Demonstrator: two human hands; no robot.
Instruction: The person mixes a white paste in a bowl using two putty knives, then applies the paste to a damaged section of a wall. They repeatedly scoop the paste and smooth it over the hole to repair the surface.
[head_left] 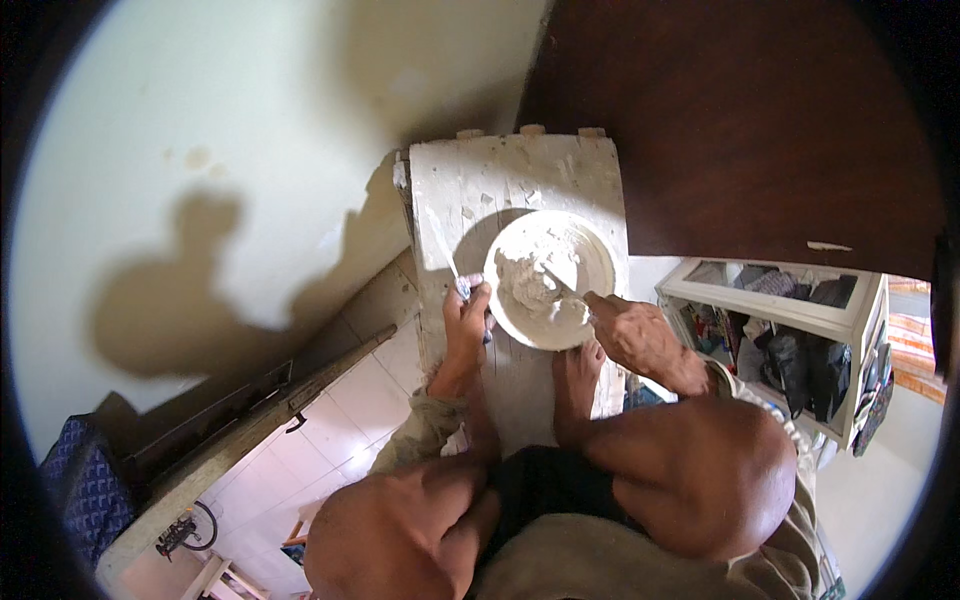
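A round white bowl (pixel 601 258) holds thick white paste (pixel 528 278) and rests on a pale, worn wooden board. My left hand (pixel 466 318) is at the bowl's left rim, fingers closed on a putty knife (pixel 447 248) whose thin, pale blade points away from me. Part of its dark handle shows below the fingers. From the right, my right hand (pixel 645 340) reaches over the rim, closed on a tool coated in paste (pixel 563 280). Its end is in the paste, and its exact kind is hidden. My bare feet (pixel 577 378) stand on the board just behind the bowl.
The spattered board (pixel 515 170) carries dried flakes. A pale wall (pixel 250 120) rises at left, a dark brown panel (pixel 740 120) at far right. A white glass-fronted cabinet (pixel 850 325) full of things stands lower right. Far below at left lies a tiled floor (pixel 335 425).
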